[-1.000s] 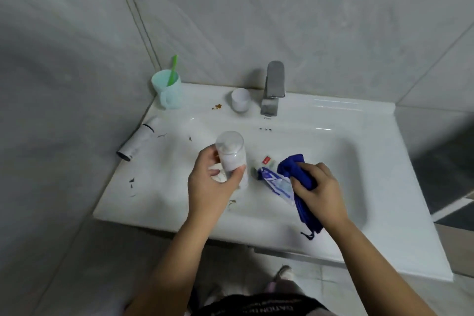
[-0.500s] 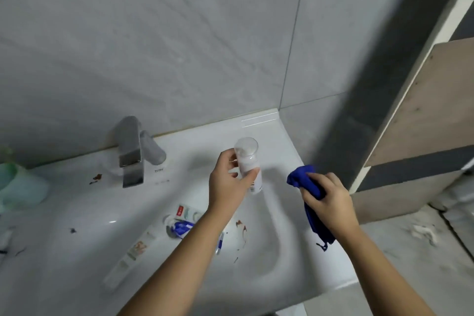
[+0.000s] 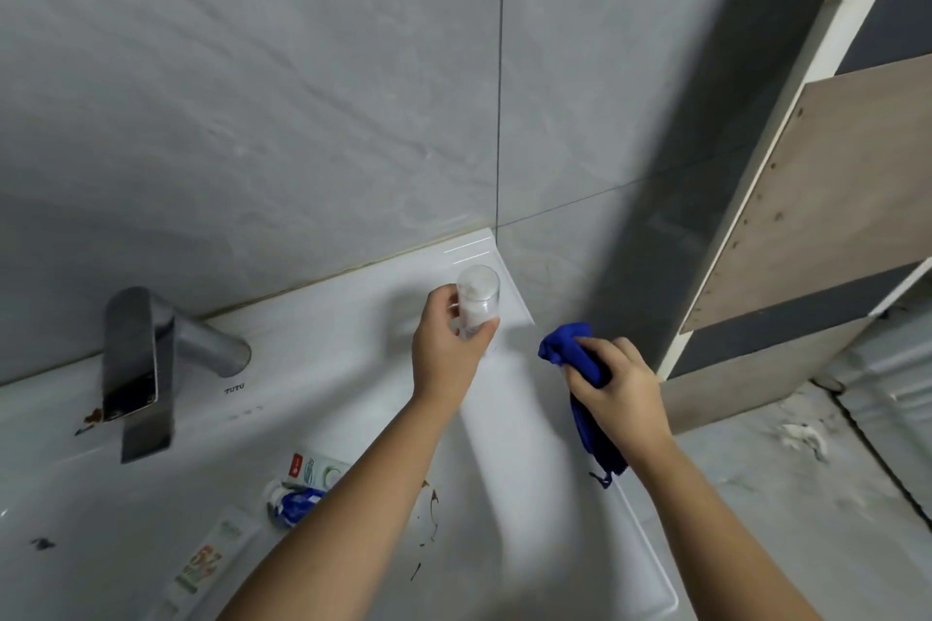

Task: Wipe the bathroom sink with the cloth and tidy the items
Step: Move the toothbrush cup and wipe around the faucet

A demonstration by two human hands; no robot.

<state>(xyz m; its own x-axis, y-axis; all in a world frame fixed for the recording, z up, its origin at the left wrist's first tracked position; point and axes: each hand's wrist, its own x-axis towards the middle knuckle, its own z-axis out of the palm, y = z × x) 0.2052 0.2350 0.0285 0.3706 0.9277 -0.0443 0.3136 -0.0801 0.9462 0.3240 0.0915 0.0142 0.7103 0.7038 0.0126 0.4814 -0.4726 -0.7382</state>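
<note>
1. One view only, the head camera. The left hand grips a small translucent white plastic bottle with a clear domed cap, its fingers and thumb curled round the lower body. A second ago it held this bottle over the middle of the basin. Now the bottle is upright at the back right corner of the white ceramic sink, just beside the grey tiled wall. The hand hides the base, so I cannot tell whether it rests on the ledge yet.
2. The right hand stays clamped on the bunched dark blue cloth as before. A tail of fabric hangs below the fist, near the sink's right rim. Whether the cloth touches the ceramic I cannot tell.
3. Three items remain in the basin: a crumpled blue-and-white toothpaste tube, a small white pack with a red end just beside it, and a long white tube printed in orange and green nearer the left. Brown smears lie beside the left forearm, and dark specks sit near the chrome tap.
4. By my reading, tidying is underway with the bottle being parked in the corner, and wiping has not begun. The tubes likely need lifting out first.
</note>
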